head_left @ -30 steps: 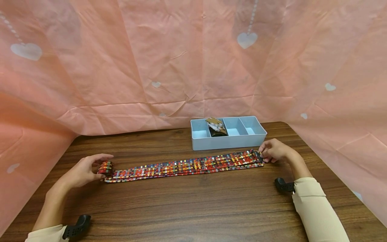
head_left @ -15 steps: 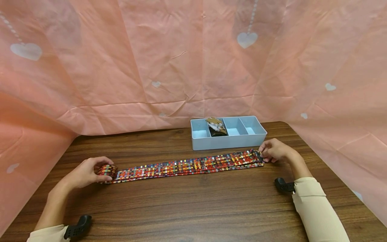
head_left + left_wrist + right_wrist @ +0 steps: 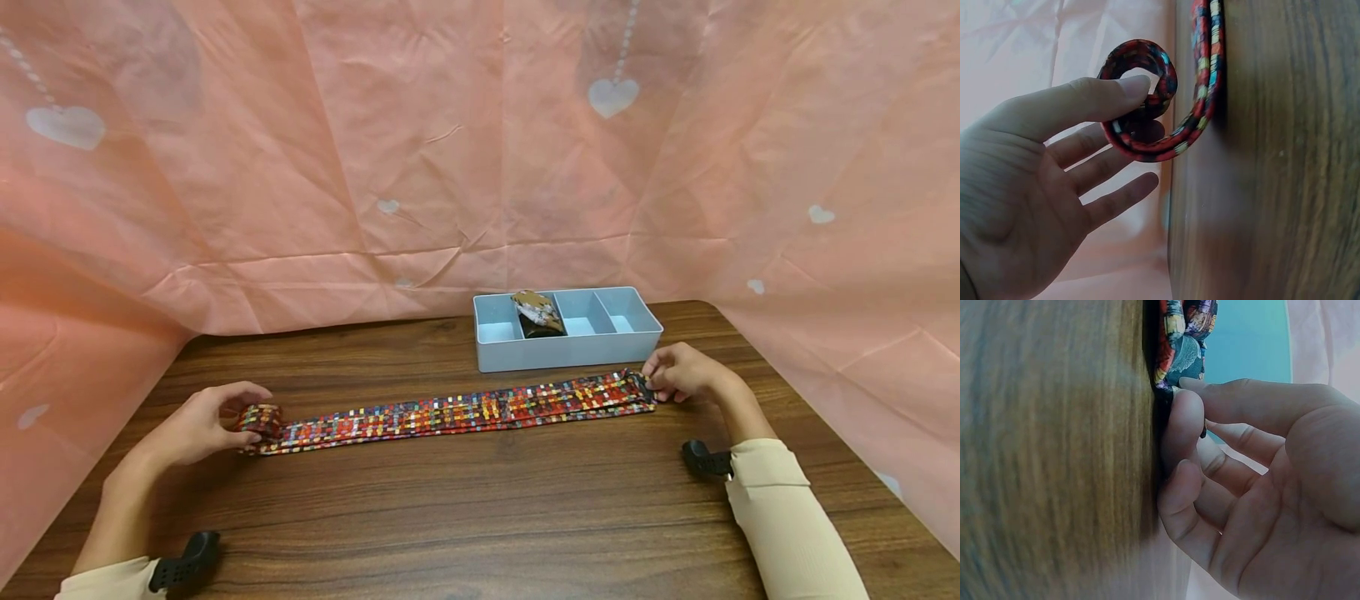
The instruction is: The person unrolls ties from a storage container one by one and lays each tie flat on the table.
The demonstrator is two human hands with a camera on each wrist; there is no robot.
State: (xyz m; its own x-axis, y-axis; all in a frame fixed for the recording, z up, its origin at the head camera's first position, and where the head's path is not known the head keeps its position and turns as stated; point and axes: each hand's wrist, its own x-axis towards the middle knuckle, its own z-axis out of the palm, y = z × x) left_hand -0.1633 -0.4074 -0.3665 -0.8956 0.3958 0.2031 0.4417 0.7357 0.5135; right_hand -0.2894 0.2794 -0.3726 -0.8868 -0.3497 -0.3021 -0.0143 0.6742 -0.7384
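A necktie (image 3: 465,414) with a multicoloured checked pattern lies folded lengthwise across the table. Its left end is curled into a small roll (image 3: 258,419), held by my left hand (image 3: 198,425). In the left wrist view the thumb (image 3: 1134,87) presses into the coil (image 3: 1147,150), with fingers behind it; the lowest finger is extended away from the cloth. At the other end my right hand (image 3: 686,372) pinches the necktie's tip between thumb and fingers. A dark lining (image 3: 1186,359) with a pale mark shows there in the right wrist view. Fingertips partly hide that tip.
Behind the necktie stands a light blue divided box (image 3: 570,353). One compartment holds a rolled brown and black patterned cloth (image 3: 538,312). A pink curtain (image 3: 420,167) with hearts encloses the wooden table (image 3: 450,517) at the back and sides.
My left hand first moved slightly right over the roll, then back left, with the roll shifting along. My right hand has stayed in place at the necktie's tip.
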